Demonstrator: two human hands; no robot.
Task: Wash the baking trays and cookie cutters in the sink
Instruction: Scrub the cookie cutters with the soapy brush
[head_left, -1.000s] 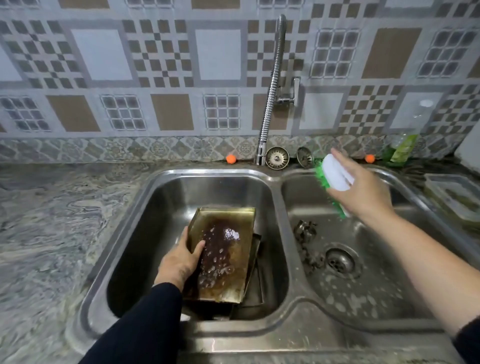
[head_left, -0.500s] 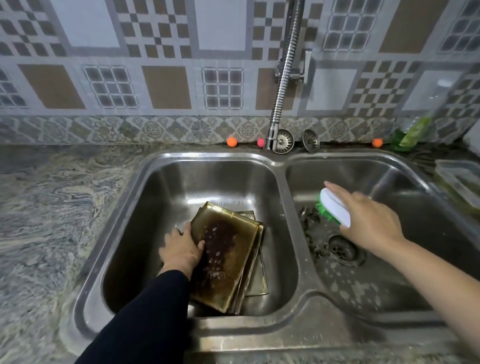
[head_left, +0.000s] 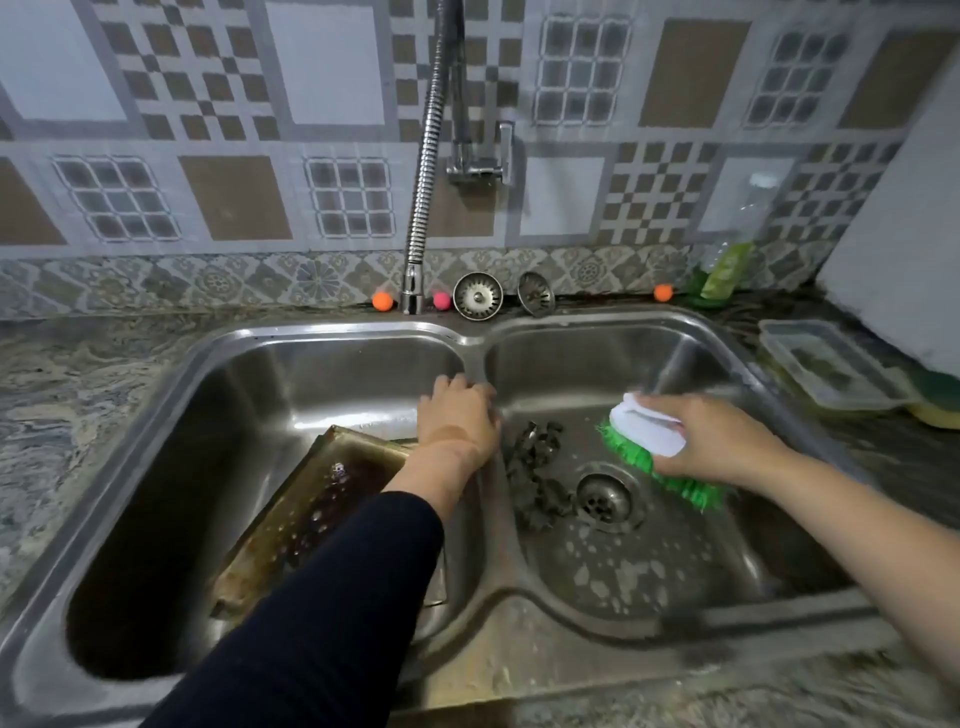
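A stained, brown-crusted baking tray (head_left: 311, 499) lies tilted in the left basin of the steel double sink (head_left: 332, 332), with more trays under it, partly hidden by my sleeve. Several metal cookie cutters (head_left: 535, 467) lie heaped in the right basin beside the drain (head_left: 604, 500). My left hand (head_left: 457, 415) hovers over the divider between the basins, fingers loosely curled, holding nothing. My right hand (head_left: 722, 441) grips a scrub brush (head_left: 649, 447) with a white handle and green bristles, low over the right basin just right of the cutters.
A flexible chrome faucet (head_left: 426, 171) hangs over the divider. Two sink strainers (head_left: 478, 295) lean on the back ledge beside small orange and pink balls. A green soap bottle (head_left: 727, 265), a clear container (head_left: 826, 364) and a sponge (head_left: 940, 405) are on the right counter.
My left hand let go of the baking tray and moved right to the divider. My right hand brought the brush lower into the right basin, near the cutters.
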